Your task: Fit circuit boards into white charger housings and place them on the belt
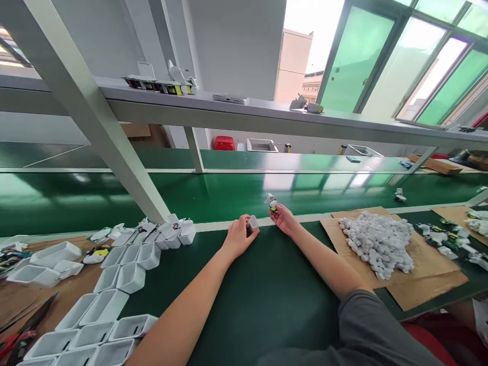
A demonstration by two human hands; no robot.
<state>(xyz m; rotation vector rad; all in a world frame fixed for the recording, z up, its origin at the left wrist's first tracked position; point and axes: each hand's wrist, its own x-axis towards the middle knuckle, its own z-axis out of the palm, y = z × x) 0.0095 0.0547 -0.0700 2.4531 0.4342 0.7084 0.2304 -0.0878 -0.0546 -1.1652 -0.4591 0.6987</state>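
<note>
Near the front rail of the bench, my left hand (237, 238) is closed around a small white plastic housing (252, 222), with its open side partly hidden by my fingers. My right hand (284, 218) pinches a small white part with black and yellow pieces (272, 204), raised just above the rail. The two hands are a short distance apart, and the things they hold do not touch. To the left, white open plastic housings (131, 277) stand in rows on the dark green tabletop (244, 310).
A heap of small white parts (375, 244) lies on cardboard (430, 282) to the right, with circuit assemblies (438, 236) beyond. Red-handled scissors (28, 335) lie at the lower left. A slanted metal post (95, 117) and overhead shelf (259, 119) cross above the green conveyor belt (229, 195).
</note>
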